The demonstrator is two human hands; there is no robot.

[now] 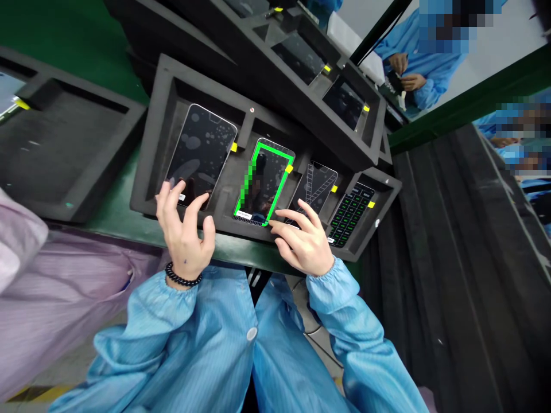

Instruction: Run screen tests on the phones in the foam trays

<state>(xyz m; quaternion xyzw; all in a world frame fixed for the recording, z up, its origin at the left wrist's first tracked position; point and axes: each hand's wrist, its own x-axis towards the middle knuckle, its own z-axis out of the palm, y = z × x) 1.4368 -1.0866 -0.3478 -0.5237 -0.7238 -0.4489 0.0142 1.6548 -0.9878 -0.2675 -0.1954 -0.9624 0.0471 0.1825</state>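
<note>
Several phones lie in the compartments of a dark foam tray (150, 137). At the left is a large phone (202, 152) with a dark, smudged screen; the spread fingertips of my left hand (186, 232) rest at its lower end. Beside it, a phone (267, 183) shows a bright green border. My right hand (303, 238) has its fingers apart over the lower end of a phone with a grid pattern (316, 186), its fingertips near the green-bordered one's corner. The rightmost phone (350, 215) shows rows of green boxes. Yellow tabs stick out from the phones' right edges.
Another foam tray (301, 86) with dark phones sits behind, overlapping mine. A further tray (64, 143) is at the left on the green table (107, 212). Dark foam trays (451, 229) are stacked at the right. Across, a person in blue (422, 69) handles a small dark item.
</note>
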